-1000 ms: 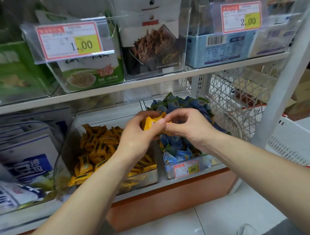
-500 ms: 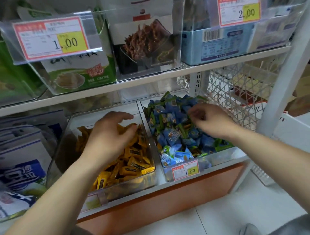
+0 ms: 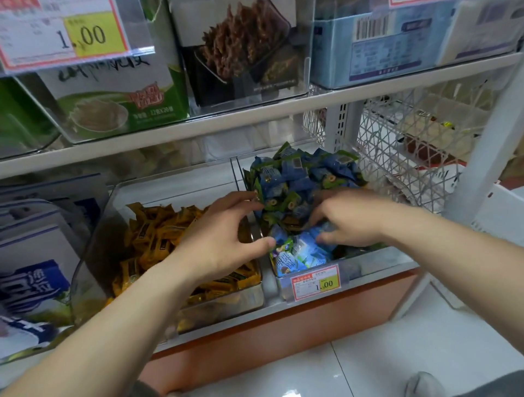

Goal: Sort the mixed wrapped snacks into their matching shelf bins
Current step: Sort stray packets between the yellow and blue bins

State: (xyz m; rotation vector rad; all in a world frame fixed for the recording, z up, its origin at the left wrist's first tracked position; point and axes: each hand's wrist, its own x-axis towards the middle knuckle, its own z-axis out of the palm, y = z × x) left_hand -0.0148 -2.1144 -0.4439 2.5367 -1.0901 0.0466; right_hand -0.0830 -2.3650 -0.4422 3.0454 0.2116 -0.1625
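White shelf (image 3: 255, 120) w/ clear bins (image 3: 93, 241); glossy white tile floor (image 3: 368, 365) below.

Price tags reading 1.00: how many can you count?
2. The upper tag hangs top left; the lower tag fronts the blue-snack bin. A third tag, cut off at the top edge, is unreadable.

Before you, white shelving (image 3: 255, 120), orange plinth (image 3: 283, 334) beneath, glossy white floor tiles (image 3: 382, 354), white mesh basket (image 3: 411, 147) at your right.
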